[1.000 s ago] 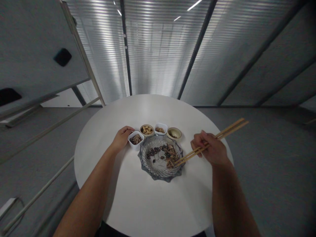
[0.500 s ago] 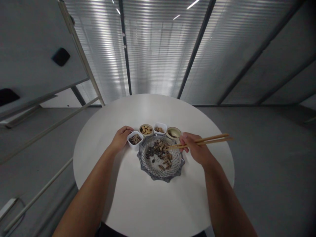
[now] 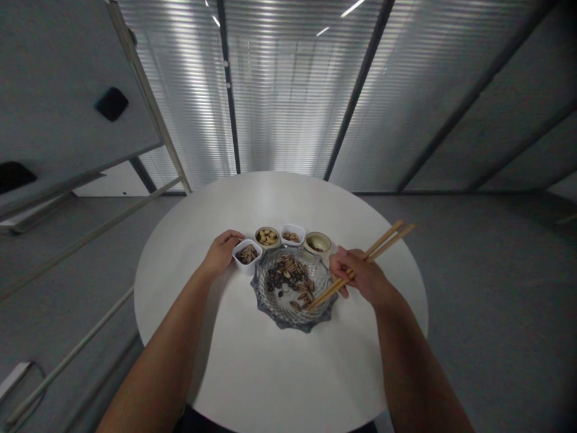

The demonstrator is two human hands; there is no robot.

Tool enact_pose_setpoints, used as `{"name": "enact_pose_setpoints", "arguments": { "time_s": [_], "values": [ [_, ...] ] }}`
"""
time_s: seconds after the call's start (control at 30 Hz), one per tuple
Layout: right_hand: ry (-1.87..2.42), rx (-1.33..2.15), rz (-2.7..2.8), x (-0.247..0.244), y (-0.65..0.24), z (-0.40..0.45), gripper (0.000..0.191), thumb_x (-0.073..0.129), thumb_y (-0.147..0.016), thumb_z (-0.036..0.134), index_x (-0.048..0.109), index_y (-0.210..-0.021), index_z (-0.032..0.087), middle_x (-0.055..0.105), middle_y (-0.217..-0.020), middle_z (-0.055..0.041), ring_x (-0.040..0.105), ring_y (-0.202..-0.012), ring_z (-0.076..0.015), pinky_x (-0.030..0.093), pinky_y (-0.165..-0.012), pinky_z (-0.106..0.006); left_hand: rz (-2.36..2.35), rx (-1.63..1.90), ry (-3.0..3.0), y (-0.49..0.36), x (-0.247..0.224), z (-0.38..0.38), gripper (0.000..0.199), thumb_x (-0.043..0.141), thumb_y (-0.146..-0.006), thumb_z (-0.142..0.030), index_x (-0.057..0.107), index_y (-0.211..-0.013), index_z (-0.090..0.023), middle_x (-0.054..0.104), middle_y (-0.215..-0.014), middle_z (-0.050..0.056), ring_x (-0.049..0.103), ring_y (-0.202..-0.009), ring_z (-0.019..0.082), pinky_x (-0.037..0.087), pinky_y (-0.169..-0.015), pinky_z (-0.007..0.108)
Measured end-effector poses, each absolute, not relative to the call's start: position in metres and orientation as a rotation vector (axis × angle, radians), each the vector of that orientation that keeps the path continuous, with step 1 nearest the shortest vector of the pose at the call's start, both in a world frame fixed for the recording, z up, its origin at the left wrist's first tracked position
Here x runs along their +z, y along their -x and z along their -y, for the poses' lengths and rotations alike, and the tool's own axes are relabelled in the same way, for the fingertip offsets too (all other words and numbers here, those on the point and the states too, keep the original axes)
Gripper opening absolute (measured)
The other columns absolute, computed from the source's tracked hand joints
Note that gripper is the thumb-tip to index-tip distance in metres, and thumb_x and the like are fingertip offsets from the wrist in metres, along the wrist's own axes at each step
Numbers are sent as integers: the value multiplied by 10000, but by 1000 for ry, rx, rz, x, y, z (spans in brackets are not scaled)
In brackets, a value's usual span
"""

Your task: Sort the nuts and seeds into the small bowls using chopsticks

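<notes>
Chopsticks [image 3: 331,290] slant into the spiky-edged bowl [image 3: 282,320] (broad table [image 3: 283,373] nearside).

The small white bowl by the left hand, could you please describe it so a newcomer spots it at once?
On the round table, find the large glass dish. At its far left edge, beside the left hand, sits the small white bowl, leftmost of four bowls, filled with striped seeds.

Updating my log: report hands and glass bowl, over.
Right hand: grip on chopsticks, tips inside glass bowl. Left hand at leftmost white bowl. Seeds scattered in glass bowl. Nothing visibly blocking chopsticks.
</notes>
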State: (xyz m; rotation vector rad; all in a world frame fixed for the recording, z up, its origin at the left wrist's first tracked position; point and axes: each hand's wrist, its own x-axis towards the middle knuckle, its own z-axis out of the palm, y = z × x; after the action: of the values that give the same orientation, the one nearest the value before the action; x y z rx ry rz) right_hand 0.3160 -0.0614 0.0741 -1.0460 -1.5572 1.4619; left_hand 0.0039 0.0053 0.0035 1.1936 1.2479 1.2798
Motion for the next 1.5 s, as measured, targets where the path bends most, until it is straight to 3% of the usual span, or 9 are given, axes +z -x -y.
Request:
{"name": "enact_pose_setpoints", "arguments": {
  "time_s": [0.13, 0.27, 0.37, 0.5, 0.6, 0.97, 1.27, 1.37, 1.5],
  "values": [
    [1102, 1381, 1602, 74, -309, 61, 506, 407, -891, 558, 473, -542, 197, 379, -368, 53, 464, -343, -111, 328, -378, -235, -1244, 1280, -1192, -5, 5, -5, 183, 592, -711, -307, 636, -800, -153, 634, -712, 43, 560, -642, 161, 405, -593, 274],
    [1063, 1305, 1674, 74, -302, 61, 449, 401, -914, 525, 528, -636, 196, 545, -452, 15, 589, -487, -150, 419, -482, -252, -1262, 1279, -1192, -7, 7, -4, 184, 599, -701, -309, 633, -791, -152, 630, -703, 37, 552, -634, 159, 403, -589, 275],
    [1038, 1250, 1604, 74, -302, 61, 441, 471, -877, 542, 515, -611, 193, 514, -443, 22, 565, -460, -145, 387, -449, -250, -1262, 1284, -1180, -7, 7, -3, 178, 597, -704, -308, 627, -790, -155, 623, -698, 31, 549, -634, 157, 406, -592, 275],
    [928, 1227, 1412, 74, -311, 61, 552, 489, -834, 589, 374, -454, 207, 326, -369, 50, 376, -330, -99, 259, -362, -252, -1251, 1282, -1187, -5, 6, -3, 182, 594, -705, -308, 631, -796, -156, 629, -717, 38, 558, -651, 163, 410, -599, 278],
    [960, 1190, 1429, 71, -318, 60, 558, 491, -843, 571, 353, -442, 209, 291, -371, 53, 309, -324, -87, 212, -353, -258, -1243, 1293, -1194, -5, 7, -3, 180, 598, -701, -307, 636, -786, -153, 640, -745, 45, 560, -662, 162, 416, -617, 281],
    [1012, 1104, 1683, 67, -306, 60, 463, 443, -891, 550, 508, -608, 189, 483, -520, 17, 537, -487, -133, 411, -474, -260, -1272, 1268, -1176, -9, 12, -1, 189, 600, -694, -319, 631, -786, -157, 624, -698, 36, 549, -632, 165, 394, -595, 283],
    [853, 1366, 1501, 74, -313, 63, 562, 430, -852, 601, 374, -454, 208, 342, -372, 37, 360, -334, -104, 266, -378, -264, -1262, 1266, -1190, -6, 9, -2, 199, 596, -690, -321, 633, -794, -155, 625, -702, 39, 550, -644, 168, 396, -605, 285],
    [982, 1427, 1590, 72, -306, 64, 530, 449, -853, 598, 428, -505, 199, 404, -395, 34, 424, -339, -109, 267, -364, -252, -1272, 1271, -1194, -7, 9, -2, 206, 609, -679, -332, 639, -786, -158, 629, -706, 39, 555, -650, 172, 398, -607, 285],
    [1055, 1354, 1658, 70, -295, 64, 448, 450, -890, 543, 509, -613, 196, 505, -453, 20, 562, -452, -141, 362, -418, -242, -1271, 1281, -1193, -9, 10, -2, 192, 605, -685, -325, 634, -777, -159, 622, -694, 34, 548, -637, 164, 396, -599, 281]
  ]
}}
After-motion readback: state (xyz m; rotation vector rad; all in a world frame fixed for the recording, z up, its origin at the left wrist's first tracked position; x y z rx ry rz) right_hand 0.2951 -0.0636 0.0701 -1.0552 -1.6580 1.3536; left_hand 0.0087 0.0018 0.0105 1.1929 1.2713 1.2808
